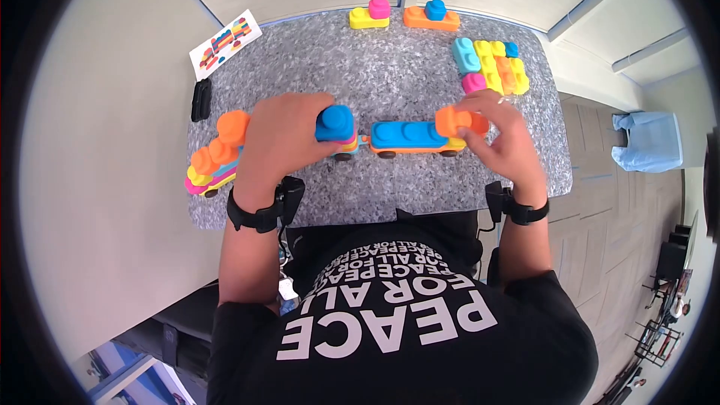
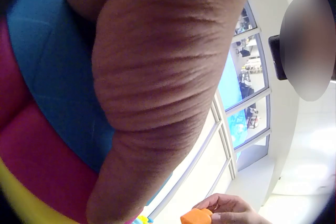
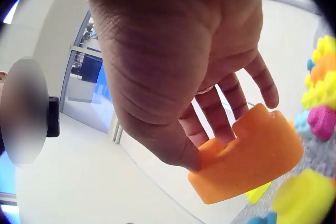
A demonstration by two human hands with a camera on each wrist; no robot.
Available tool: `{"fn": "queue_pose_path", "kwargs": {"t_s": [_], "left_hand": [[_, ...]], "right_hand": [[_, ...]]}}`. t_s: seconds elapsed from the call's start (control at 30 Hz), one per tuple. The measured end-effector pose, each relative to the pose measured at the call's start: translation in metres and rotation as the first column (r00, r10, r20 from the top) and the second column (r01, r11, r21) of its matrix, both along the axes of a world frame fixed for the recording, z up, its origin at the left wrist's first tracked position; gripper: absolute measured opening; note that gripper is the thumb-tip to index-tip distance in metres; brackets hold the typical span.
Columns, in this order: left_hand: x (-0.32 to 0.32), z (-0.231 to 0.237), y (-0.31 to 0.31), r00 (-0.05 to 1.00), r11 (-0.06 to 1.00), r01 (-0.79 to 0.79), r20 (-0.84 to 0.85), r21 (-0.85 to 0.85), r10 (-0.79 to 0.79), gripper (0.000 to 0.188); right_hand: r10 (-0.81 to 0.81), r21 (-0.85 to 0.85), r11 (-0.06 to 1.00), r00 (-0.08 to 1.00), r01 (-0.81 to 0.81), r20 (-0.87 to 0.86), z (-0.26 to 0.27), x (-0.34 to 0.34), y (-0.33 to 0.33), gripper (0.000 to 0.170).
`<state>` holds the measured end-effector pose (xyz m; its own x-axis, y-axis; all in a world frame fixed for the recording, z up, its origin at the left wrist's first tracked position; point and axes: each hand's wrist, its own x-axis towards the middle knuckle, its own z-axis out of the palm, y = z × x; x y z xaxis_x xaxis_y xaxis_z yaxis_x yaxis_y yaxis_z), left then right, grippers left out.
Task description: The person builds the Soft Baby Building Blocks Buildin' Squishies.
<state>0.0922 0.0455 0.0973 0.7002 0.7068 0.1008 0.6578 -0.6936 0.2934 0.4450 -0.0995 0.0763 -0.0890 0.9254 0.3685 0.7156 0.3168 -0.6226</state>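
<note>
A train of toy building blocks runs across the table. My left hand point(image 1: 286, 135) grips its middle car, fingers and thumb around the side of a blue block point(image 1: 335, 124); much of that car is hidden beneath the hand. In the left wrist view, blue, magenta point(image 2: 37, 155) and yellow layers show beside the thumb. My right hand point(image 1: 504, 135) pinches an orange two-stud block point(image 3: 252, 155) between thumb and fingers. It is over the right end of the rear wagon point(image 1: 409, 135), which has a blue block on an orange base; a yellow block point(image 3: 303, 198) shows below it.
Loose yellow, orange, blue and magenta blocks point(image 1: 491, 64) are grouped at the back right. Two small stacks, one yellow and pink point(image 1: 370, 16), one orange and blue point(image 1: 431, 19), stand at the far edge. A picture card point(image 1: 225, 43) and a black object point(image 1: 201, 100) lie left.
</note>
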Motion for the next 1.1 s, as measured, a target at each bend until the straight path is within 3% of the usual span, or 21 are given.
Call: {"fn": "queue_pose_path", "kwargs": {"t_s": [0.1, 0.5, 0.9, 1.1], "left_hand": [[0.0, 0.001, 0.001, 1.0, 1.0, -0.009, -0.025, -0.002, 0.009, 0.051], [0.0, 0.002, 0.001, 0.999, 1.0, -0.005, -0.031, 0.004, 0.006, 0.051], [0.0, 0.001, 0.001, 0.999, 1.0, -0.018, -0.045, -0.008, 0.017, 0.051], [-0.001, 0.002, 0.0, 0.999, 1.0, -0.026, -0.04, -0.011, 0.026, 0.049]], "right_hand": [[0.029, -0.057, 0.998, 0.998, -0.026, 0.055, -0.003, -0.012, 0.004, 0.038], [0.029, -0.132, 0.991, 0.999, -0.027, 0.013, -0.026, -0.021, 0.005, 0.042], [0.014, -0.009, 1.0, 0.992, -0.013, 0.127, -0.042, -0.024, 0.003, 0.043], [0.046, -0.042, 0.998, 0.996, -0.043, 0.073, -0.044, -0.019, 0.004, 0.045]]}}
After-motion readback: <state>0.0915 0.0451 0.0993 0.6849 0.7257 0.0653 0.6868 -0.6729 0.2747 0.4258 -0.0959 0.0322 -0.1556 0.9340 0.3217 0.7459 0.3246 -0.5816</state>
